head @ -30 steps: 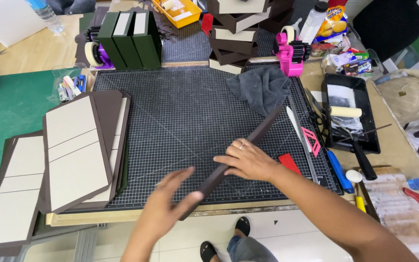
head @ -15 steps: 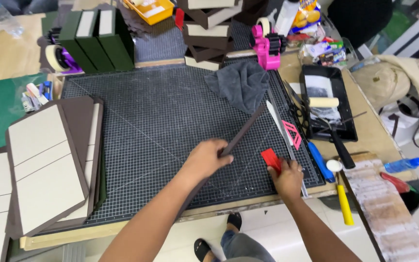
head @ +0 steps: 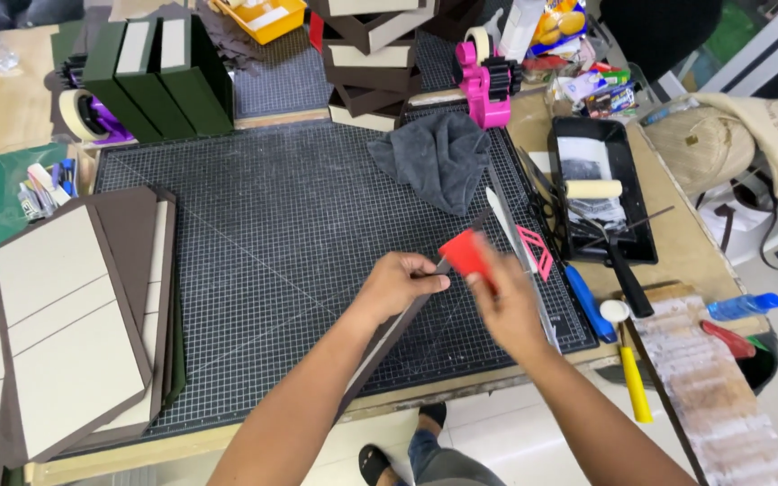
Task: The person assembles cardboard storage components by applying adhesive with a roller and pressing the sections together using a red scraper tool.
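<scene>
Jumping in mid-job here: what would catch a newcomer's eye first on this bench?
First, the red scraper in the right hand, blurred at centre, beside the left hand pinching a long dark strip over the black gridded cutting mat. Next, the bright pink tape dispenser at the mat's far edge, and the stack of cream-and-brown boards at the left.

Both your forearms come in from the near edge and meet near the middle. Your left hand point(head: 398, 286) is palm down, with the fingers curled and the fingertips pinched together. Your right hand point(head: 506, 301) is just to the right of it, blurred, with the fingers closed and raised.
</scene>
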